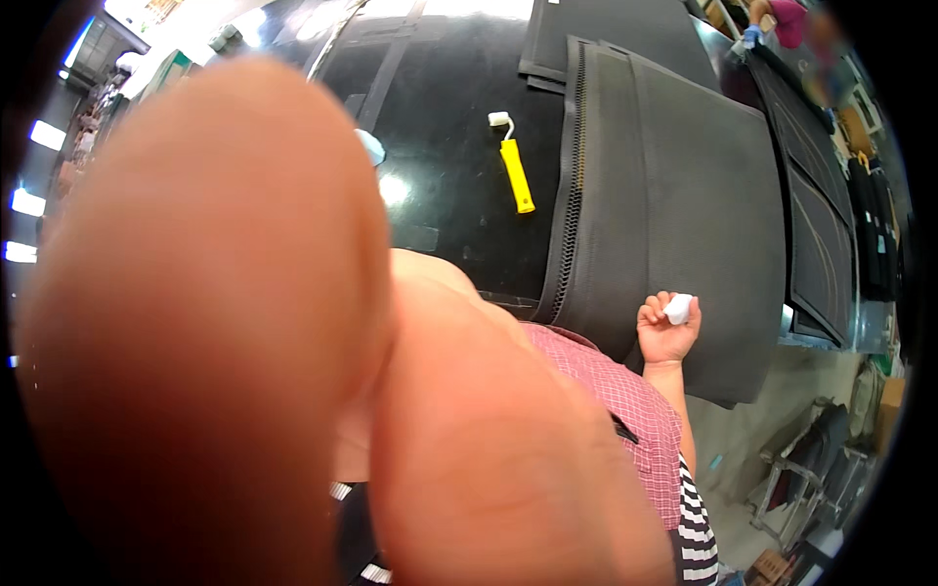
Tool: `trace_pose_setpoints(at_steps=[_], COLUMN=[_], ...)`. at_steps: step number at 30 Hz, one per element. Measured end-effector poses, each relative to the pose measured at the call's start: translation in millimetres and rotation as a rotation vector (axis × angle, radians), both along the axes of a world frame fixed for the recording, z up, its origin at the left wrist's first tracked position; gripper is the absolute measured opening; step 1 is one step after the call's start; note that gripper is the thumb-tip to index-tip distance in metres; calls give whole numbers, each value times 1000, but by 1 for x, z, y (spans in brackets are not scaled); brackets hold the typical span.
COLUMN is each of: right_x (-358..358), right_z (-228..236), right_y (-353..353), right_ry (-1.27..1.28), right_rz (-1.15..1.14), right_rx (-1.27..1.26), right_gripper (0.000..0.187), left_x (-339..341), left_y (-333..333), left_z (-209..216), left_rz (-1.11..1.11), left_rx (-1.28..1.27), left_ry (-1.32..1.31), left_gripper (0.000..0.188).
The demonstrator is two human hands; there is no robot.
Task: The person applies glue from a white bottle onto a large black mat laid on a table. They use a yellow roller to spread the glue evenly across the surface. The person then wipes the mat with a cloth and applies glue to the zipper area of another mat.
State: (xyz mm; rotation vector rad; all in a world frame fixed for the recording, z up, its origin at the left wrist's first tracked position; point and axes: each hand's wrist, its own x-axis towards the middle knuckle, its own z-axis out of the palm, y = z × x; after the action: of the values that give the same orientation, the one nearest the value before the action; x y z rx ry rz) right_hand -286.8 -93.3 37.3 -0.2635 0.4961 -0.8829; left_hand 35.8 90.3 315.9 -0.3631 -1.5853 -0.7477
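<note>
Very close and blurred, my left hand [489, 420] fills the left and lower part of the view. One large fingertip points up, and whether the fingers grip anything is hidden. My right hand [666, 340] is closed around a small white wad [678, 310], palm up, by the near part of a dark grey sheet panel [713, 195]. Along the panel's left side runs a black toothed strip like a zipper [570, 205]. Left of that strip, a small roller with a yellow handle [518, 178] and white head lies on the glossy black tabletop [449, 88].
More dark sheets [616, 24] lie at the back of the table. Panels with curved pale lines [816, 210] stand at the right. A co-worker in pink [789, 20], with a blue-gloved hand [751, 36], is at the far right. A metal-framed chair [801, 479] stands on the floor.
</note>
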Motion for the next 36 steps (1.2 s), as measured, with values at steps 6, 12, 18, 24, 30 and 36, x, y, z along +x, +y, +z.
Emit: trace_pose_setpoints(at_steps=[6, 12, 18, 24, 30, 36], right_x=[-5, -1, -6, -6, -19, 4], right_z=[-4, -3, -1, -7, -22, 14], right_y=[2, 3, 7, 4, -6, 18], right_ry=[14, 11, 19, 22, -35, -128], right_rz=[10, 18, -15, -9, 171, 207], right_rx=[39, 24, 41, 48, 16, 107], right_gripper=[38, 39, 37, 37, 35, 37], left_x=[-26, -48, -45, -46, -17, 9], left_y=[12, 17, 12, 15, 29, 22], left_z=[2, -5, -3, 0, -13, -126], left_rz=[-6, 4, 55, 118, 409, 1291], left_rx=[-68, -95, -92, -90, -109, 391], left_ry=[-67, -128, -106, -81, 23, -26], left_gripper=[22, 20, 19, 19, 21, 24])
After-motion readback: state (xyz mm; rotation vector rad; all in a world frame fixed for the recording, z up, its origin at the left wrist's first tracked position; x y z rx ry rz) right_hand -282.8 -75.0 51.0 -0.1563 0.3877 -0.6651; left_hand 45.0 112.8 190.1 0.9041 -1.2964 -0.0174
